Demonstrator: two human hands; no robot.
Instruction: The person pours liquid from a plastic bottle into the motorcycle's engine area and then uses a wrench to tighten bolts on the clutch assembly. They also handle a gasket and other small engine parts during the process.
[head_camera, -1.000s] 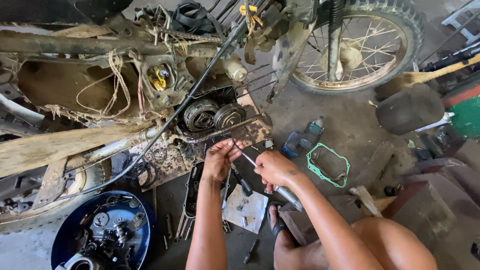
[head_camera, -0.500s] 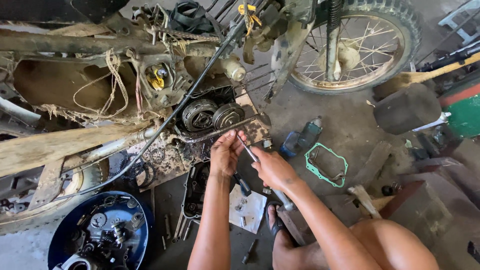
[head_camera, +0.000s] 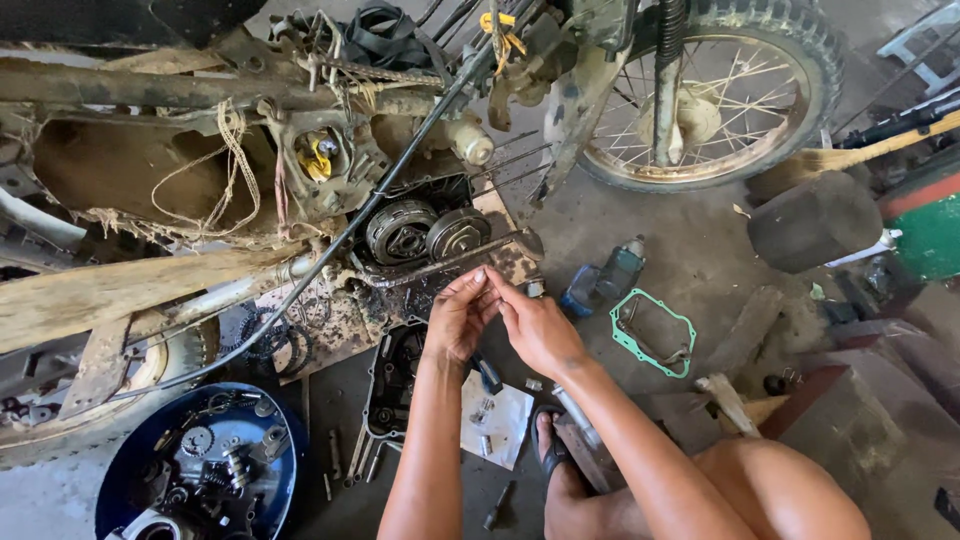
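My left hand (head_camera: 455, 320) and my right hand (head_camera: 540, 330) meet fingertip to fingertip just below the open side of a motorcycle engine (head_camera: 425, 232). The fingers of both hands pinch together around something small that they hide. Two round clutch drums (head_camera: 400, 230) sit exposed in the engine right above my hands. A dark engine cover (head_camera: 393, 385) lies on the floor under my left wrist. Beside that wrist a dark tool handle (head_camera: 488, 375) shows.
A blue basin (head_camera: 200, 470) holding several gears and parts stands at the lower left. A blue power wrench (head_camera: 600, 283) and a green gasket (head_camera: 655, 333) lie to the right. A spoked wheel (head_camera: 720, 90) is at the top right. White paper (head_camera: 495, 425) with small parts lies by my sandalled foot (head_camera: 550, 450).
Both hands have moved up closer to the engine and drawn together. The thin metal tool seen between them earlier no longer shows.
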